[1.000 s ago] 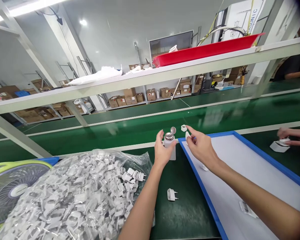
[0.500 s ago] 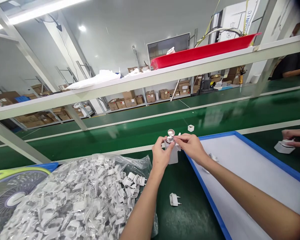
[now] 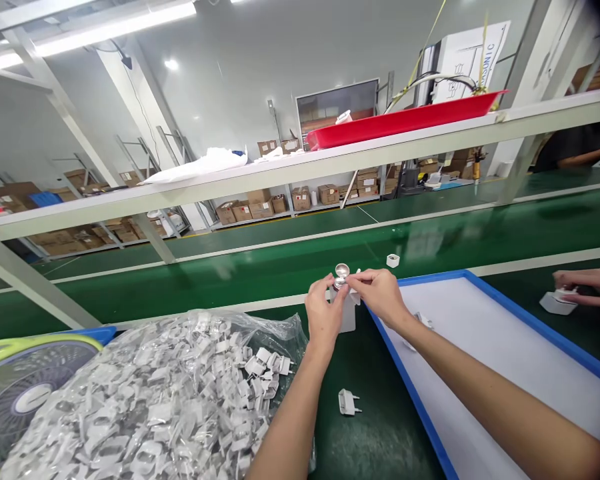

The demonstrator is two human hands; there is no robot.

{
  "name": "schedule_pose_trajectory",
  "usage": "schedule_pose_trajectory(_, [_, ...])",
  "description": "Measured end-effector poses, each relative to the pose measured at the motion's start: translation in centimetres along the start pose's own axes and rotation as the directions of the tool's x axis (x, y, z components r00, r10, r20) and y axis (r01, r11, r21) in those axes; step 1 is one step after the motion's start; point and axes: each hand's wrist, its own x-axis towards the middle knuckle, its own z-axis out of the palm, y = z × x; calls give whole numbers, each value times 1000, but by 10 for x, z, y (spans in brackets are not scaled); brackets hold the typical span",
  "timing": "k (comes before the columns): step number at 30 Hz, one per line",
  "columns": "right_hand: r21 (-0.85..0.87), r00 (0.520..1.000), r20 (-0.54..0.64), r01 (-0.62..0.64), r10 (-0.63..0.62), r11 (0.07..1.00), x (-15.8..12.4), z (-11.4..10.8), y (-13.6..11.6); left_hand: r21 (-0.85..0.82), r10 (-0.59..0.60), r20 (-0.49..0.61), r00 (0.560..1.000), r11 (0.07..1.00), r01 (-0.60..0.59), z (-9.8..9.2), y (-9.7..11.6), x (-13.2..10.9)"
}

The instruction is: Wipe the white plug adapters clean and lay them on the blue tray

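A small white bottle [image 3: 347,319] with a round metal pump top and raised lid stands on the green bench by the blue-edged white mat [image 3: 485,347]. My left hand [image 3: 323,317] is wrapped round the bottle's side. My right hand [image 3: 377,297] pinches a small white piece against the metal top. A white two-pin plug part [image 3: 347,402] lies on the bench near my left forearm. A small white cube-shaped part [image 3: 393,260] sits on the green belt behind my hands.
A clear bag heaped with white plug parts [image 3: 170,393] fills the left foreground, with a green-rimmed fan [image 3: 25,380] beside it. Another person's hands [image 3: 583,283] hold a white part at the right. A grey shelf rail with a red tray [image 3: 405,120] runs overhead.
My right hand came back from near the cube-shaped part on the belt to the bottle's top. My left hand closed round the bottle. The cube has drifted right along the belt.
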Motion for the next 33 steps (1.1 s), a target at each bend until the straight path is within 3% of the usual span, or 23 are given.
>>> schedule_pose_trajectory(13, [-49, 998, 48, -33, 36, 998, -4, -4, -11, 53, 31, -11, 999, 998, -30, 2, 3, -7])
schedule_pose_trajectory(19, [-85, 996, 62, -58, 64, 995, -1, -5, -15, 40, -39, 34, 999, 998, 38, 0, 5, -12])
schedule_pose_trajectory(26, [-126, 998, 44, -47, 53, 991, 1, -5, -21, 25, -230, 93, 969, 973, 229, 6, -17, -21])
schedule_pose_trajectory(33, [-162, 998, 49, -41, 49, 986, 0, -4, -24, 32, -246, 165, 955, 969, 245, 7, -17, -19])
